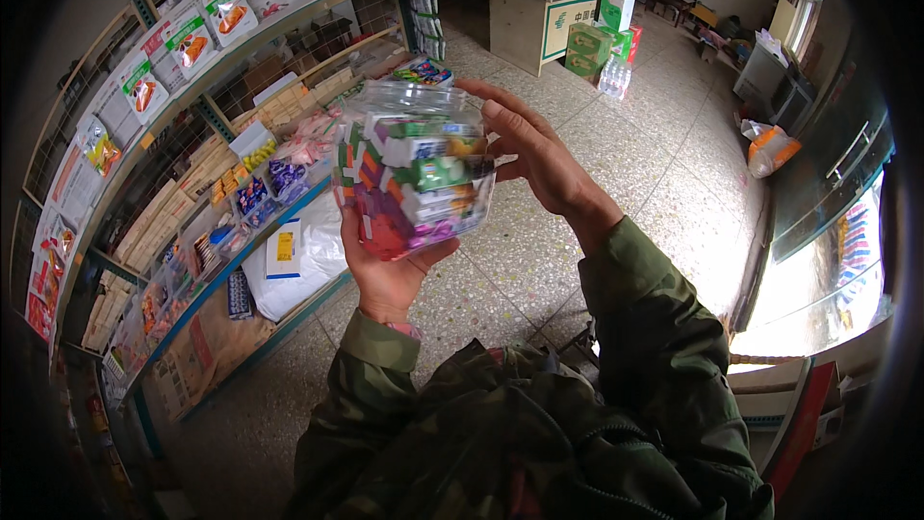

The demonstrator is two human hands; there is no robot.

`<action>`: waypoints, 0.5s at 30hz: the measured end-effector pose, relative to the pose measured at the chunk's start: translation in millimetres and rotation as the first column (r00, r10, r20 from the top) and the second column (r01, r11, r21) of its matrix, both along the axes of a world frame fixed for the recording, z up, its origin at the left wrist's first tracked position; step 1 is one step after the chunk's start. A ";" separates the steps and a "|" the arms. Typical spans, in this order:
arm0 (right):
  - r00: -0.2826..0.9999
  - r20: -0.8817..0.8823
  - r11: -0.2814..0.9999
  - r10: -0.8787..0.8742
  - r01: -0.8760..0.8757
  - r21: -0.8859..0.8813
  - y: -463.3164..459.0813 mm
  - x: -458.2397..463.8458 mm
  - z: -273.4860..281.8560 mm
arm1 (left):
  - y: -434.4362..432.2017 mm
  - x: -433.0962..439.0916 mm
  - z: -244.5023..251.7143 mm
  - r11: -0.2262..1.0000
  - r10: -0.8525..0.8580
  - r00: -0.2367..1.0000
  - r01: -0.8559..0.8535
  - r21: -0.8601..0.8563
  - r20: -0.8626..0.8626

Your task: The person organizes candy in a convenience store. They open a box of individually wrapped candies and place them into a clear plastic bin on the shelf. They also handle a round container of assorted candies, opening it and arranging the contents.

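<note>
A clear plastic jar (440, 191) full of small packets in green, white, orange, purple and red wrappers is tilted in front of me. Motion blur hides its details. My left hand (393, 267) supports it from below, palm up, the thumb along its lower side. At the jar's right side is my right hand (534, 148), its fingers spread near the clear upper rim (411, 95). Whether those fingers grip the jar or only rest by it is unclear. Both arms wear camouflage sleeves.
To the left stands a metal shelf (289, 198) with bins of wrapped sweets (253, 195) and hanging snack pouches (191, 43). Below lies a white plastic sack (317, 253). Ahead are a counter (512, 25), stacked cartons (588, 50) and bottled water (613, 78). A glass door (830, 231) is on the right.
</note>
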State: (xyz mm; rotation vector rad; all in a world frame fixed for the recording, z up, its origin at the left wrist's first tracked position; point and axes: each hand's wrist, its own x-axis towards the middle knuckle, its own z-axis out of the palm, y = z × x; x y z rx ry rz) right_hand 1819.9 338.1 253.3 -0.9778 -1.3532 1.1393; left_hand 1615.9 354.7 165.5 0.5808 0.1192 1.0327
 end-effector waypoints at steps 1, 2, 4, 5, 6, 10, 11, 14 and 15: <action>0.999 0.012 0.999 0.031 -0.031 0.028 -1.0 0.2 1.9 | 2.2 -1.4 -2.2 0.999 -0.035 0.998 0.036 -0.011 0.051; 0.998 0.035 0.998 0.044 -0.045 0.035 -2.2 1.1 4.1 | 2.9 -3.4 -5.8 0.994 -0.083 0.991 0.090 -0.066 0.109; 0.995 0.073 0.996 0.065 -0.069 0.053 -3.0 0.7 7.4 | 5.7 -6.3 -15.7 0.978 -0.149 0.969 0.174 -0.115 0.199; 0.993 0.088 0.995 0.072 -0.078 0.064 -3.0 -0.1 8.6 | 7.4 -7.2 -21.8 0.973 -0.172 0.958 0.202 -0.116 0.228; 0.992 0.097 0.992 0.080 -0.089 0.091 -2.8 -1.5 9.2 | 9.5 -8.1 -28.2 0.968 -0.192 0.949 0.225 -0.109 0.251; 0.991 -0.029 0.990 0.131 -0.129 0.057 -1.2 -7.3 8.1 | 17.3 -11.6 -50.1 0.887 -0.331 0.871 0.418 -0.194 0.363; 0.991 -0.029 0.989 0.132 -0.130 0.064 -0.9 -7.6 7.5 | 18.0 -12.0 -53.3 0.884 -0.336 0.867 0.426 -0.194 0.369; 0.990 -0.056 0.990 0.129 -0.126 0.059 -2.4 -6.9 4.8 | 18.1 -10.3 -54.9 0.869 -0.399 0.830 0.478 -0.130 0.389; 0.989 -0.068 0.991 0.128 -0.125 0.054 -3.6 -6.2 3.7 | 17.7 -9.3 -52.9 0.920 -0.288 0.908 0.351 -0.177 0.304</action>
